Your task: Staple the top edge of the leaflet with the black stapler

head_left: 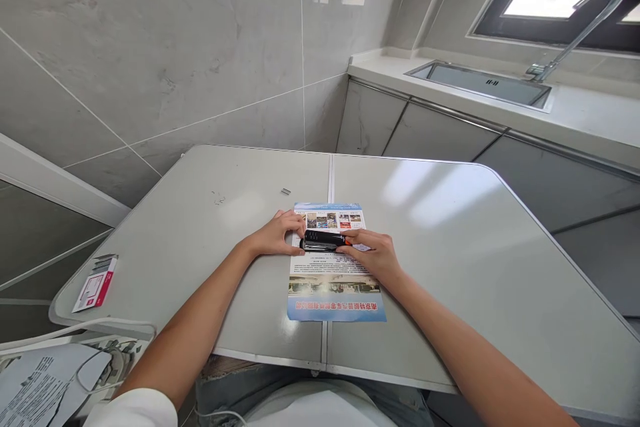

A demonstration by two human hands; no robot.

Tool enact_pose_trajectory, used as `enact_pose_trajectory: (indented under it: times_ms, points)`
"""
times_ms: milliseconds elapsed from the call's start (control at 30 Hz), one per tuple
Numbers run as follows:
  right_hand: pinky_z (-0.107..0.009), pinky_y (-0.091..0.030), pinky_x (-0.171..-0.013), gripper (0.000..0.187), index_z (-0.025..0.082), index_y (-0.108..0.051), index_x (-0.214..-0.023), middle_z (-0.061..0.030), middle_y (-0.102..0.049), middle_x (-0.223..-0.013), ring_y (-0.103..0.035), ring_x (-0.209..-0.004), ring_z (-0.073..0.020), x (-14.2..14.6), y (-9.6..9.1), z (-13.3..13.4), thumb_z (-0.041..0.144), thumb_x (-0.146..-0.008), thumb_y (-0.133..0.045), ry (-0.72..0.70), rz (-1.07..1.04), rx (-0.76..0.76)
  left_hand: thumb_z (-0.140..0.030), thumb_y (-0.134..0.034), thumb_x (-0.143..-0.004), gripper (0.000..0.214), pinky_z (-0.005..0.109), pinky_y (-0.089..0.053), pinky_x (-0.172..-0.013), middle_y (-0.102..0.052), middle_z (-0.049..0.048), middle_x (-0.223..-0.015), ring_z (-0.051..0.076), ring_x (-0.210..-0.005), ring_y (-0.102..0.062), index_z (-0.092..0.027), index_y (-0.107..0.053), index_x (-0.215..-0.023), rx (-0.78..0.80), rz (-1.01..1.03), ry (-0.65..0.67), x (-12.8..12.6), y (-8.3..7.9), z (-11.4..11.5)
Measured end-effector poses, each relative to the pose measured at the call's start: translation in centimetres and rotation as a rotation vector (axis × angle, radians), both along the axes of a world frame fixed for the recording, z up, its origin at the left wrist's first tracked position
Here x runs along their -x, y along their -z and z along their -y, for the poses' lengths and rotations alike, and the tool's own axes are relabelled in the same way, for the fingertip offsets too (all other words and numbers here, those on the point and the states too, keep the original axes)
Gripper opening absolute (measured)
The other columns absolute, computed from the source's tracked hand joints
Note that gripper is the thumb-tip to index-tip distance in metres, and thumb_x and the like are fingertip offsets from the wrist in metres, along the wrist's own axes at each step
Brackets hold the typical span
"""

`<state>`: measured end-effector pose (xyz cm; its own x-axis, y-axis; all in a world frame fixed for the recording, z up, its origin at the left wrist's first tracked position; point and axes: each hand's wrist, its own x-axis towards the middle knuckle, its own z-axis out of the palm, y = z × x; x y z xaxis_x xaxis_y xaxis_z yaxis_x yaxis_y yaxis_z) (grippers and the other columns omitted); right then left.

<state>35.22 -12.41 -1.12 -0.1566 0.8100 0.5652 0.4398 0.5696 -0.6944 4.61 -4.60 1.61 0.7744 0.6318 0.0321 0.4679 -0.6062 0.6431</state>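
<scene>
A black stapler point(325, 241) with a bit of orange at its right end lies across a printed flyer point(336, 307) on the table. Around the stapler's right end, the thumb and fingers of my right hand point(373, 252) are closed. My left hand point(277, 233) holds its left end between thumb and fingers, which partly hide that tip. Blue bands, small photos and a line of red characters mark the flyer, which looks upside down from my side. Just beyond its upper left corner is a short strip of staples point(285, 191).
Tiny loose bits, apparently staples point(219, 198), are scattered on the table point(420, 340) at left. A red and white packet point(96, 283) lies near the left edge. Left below are papers point(35, 380) and a white cable point(75, 325). Beyond stand a sink point(480, 83) and faucet point(575, 40).
</scene>
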Motion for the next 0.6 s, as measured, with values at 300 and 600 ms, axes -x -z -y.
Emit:
enact_pose_trajectory:
  times_ms: [300,600]
  points:
    - [-0.041,-0.065,-0.090,0.015,0.025,-0.076,-0.100,-0.0057,-0.082,-0.108,-0.079,-0.097,-0.0259,0.8,-0.4,0.4,0.033,-0.089,-0.084,0.023,0.015,0.047,-0.046,-0.086,-0.081,0.034,0.039,-0.033,-0.102,-0.071,0.0052,-0.116,0.027,-0.115,-0.058,-0.021,-0.064,-0.086,-0.012,0.006,-0.008,0.2,0.4,-0.1]
    - [-0.040,-0.063,-0.097,0.033,0.029,-0.072,-0.129,-0.0044,-0.080,-0.118,-0.077,-0.106,-0.0234,2.5,-0.7,0.5,0.021,-0.097,-0.070,-0.162,0.138,0.075,-0.060,-0.090,-0.073,0.055,0.044,-0.036,-0.114,-0.069,0.0082,-0.125,0.031,-0.126,-0.057,-0.024,-0.070,-0.110,0.108,0.130,-0.013,0.5,-0.6,0.0]
